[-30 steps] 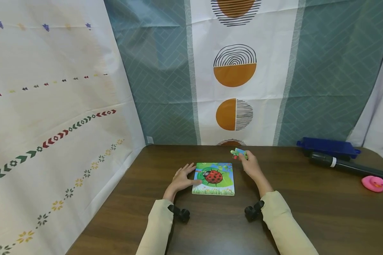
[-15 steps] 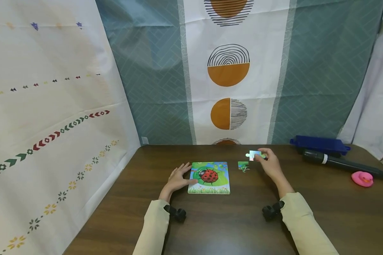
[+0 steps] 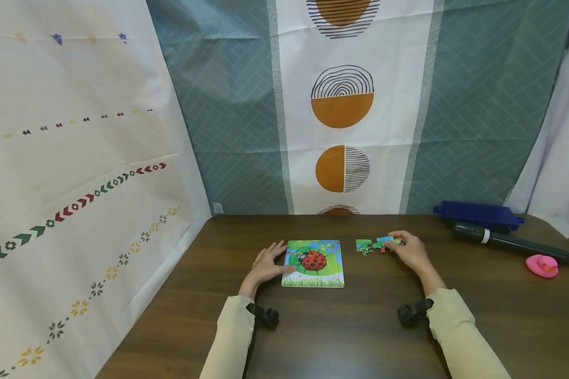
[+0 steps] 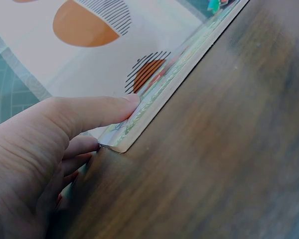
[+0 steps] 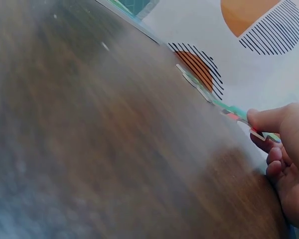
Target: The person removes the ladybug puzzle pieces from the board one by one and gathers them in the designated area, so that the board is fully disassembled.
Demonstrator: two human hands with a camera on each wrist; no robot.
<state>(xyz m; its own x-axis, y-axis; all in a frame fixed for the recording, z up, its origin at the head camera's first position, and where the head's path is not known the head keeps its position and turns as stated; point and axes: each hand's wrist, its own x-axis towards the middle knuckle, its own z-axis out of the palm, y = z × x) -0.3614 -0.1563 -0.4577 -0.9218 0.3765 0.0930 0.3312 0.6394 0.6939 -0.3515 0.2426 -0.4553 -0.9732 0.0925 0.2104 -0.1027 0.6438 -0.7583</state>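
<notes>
Half a second ago the right hand carried a loose puzzle piece above the table; from the head view it has now come down so that the piece lies low at the wood, just beside, perhaps touching, another loose piece already set down to the right of the ladybug puzzle board. The left hand has not shifted: its fingers lie spread and nearly straight, fingertips pressing the board's left edge. A blue case, a black cylindrical tool and a pink rubber duck sit well apart at the far right. The left wrist view shows the thumb laid flat on the board's corner, the other fingers tucked loosely against its edge, steadying rather than gripping. The right wrist view shows the thumb on top of the piece and fingers curled beneath it, a narrow pinch at the piece's near edge. To set it down well, the pinch should probably stay light and let go only once the piece lies flat, so it neither flips nor knocks its neighbour.
</notes>
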